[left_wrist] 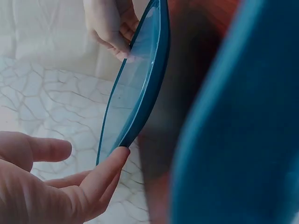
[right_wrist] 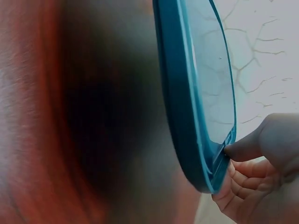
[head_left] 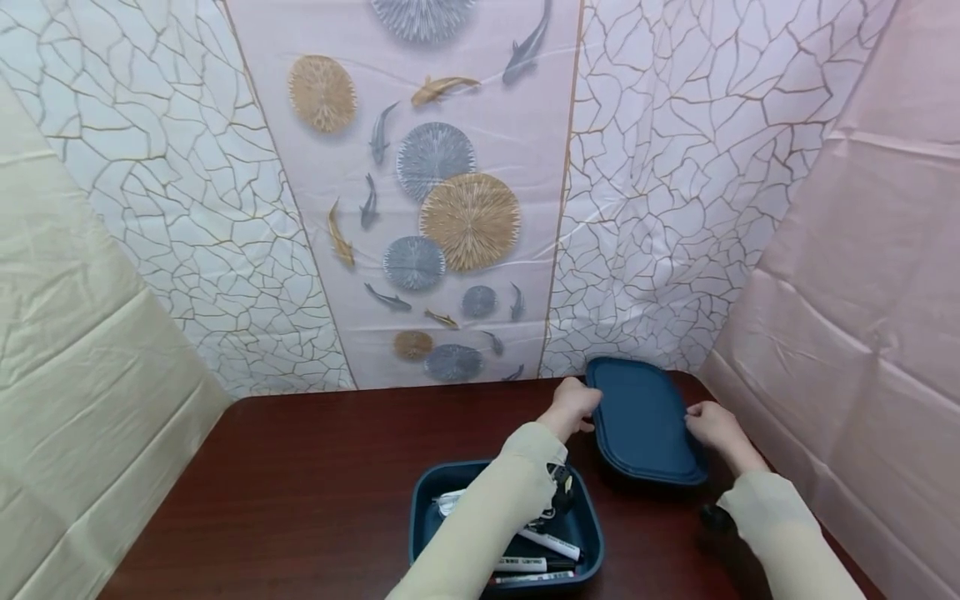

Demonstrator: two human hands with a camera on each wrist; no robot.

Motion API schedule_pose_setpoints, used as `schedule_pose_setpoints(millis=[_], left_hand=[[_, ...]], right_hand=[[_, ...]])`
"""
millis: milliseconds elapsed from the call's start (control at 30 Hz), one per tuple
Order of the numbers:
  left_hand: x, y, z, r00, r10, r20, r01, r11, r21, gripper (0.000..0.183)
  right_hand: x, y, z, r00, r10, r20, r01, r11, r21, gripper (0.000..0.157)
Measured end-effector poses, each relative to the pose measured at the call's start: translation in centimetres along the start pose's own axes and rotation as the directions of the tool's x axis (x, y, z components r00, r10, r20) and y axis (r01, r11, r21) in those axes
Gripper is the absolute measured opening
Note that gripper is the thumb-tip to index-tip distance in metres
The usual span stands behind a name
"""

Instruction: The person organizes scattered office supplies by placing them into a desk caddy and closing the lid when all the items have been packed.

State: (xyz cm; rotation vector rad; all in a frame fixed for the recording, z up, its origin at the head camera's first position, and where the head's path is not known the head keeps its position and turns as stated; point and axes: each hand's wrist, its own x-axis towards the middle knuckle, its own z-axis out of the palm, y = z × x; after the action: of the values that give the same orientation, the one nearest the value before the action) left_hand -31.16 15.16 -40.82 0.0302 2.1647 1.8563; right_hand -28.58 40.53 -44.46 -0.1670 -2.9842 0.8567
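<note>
A dark blue rectangular lid (head_left: 648,421) lies at the back right, close over the tabletop. My left hand (head_left: 573,406) is at its left edge. In the left wrist view, the fingertips (left_wrist: 124,153) of that hand touch the rim, while the thumb (left_wrist: 53,149) stands away from it. My right hand (head_left: 716,425) pinches the lid's right edge; in the right wrist view its thumb (right_wrist: 243,147) presses on the rim with curled fingers below. A blue tray (head_left: 592,533) sits nearer the front, partly hidden under my left forearm.
Several markers (head_left: 551,543) and some small items lie in the tray. The dark red table (head_left: 315,483) stretches to the left. Patterned cloth (head_left: 645,208) hangs along the table's back edge, and a pink cloth wall (head_left: 847,333) rises close to the right arm.
</note>
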Motion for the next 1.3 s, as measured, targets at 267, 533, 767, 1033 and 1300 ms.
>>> schedule_pose_setpoints(millis=[267, 533, 767, 1033, 1300], left_hand=[[-1.1, 3.3, -0.2, 0.996, 0.077, -0.038, -0.080, 0.994, -0.080, 0.021], [-1.0, 5.9, -0.5, 0.994, 0.046, -0.099, -0.065, 0.978, -0.198, 0.035], [-1.3, 7.2, -1.3, 0.991, 0.090, -0.099, -0.106, 0.980, -0.170, 0.038], [-1.8, 8.5, -3.2, 0.985, 0.165, -0.054, -0.172, 0.967, -0.189, 0.037], [-2.5, 8.6, -5.5, 0.972, 0.236, 0.021, -0.228, 0.956, -0.184, 0.043]], right_hand=[[-0.4, -1.8, -2.7, 0.996, 0.027, -0.079, -0.027, 1.000, 0.000, 0.041], [-1.3, -4.0, -4.1, 0.989, 0.026, -0.143, -0.022, 0.999, 0.028, 0.044], [-1.8, -6.2, -5.1, 0.949, 0.008, -0.315, 0.023, 0.995, 0.093, 0.044], [-3.1, -8.4, -6.5, 0.929, 0.028, -0.368, 0.055, 0.975, 0.213, 0.052], [-4.1, -9.9, -6.5, 0.912, 0.000, -0.411, 0.107, 0.966, 0.236, 0.053]])
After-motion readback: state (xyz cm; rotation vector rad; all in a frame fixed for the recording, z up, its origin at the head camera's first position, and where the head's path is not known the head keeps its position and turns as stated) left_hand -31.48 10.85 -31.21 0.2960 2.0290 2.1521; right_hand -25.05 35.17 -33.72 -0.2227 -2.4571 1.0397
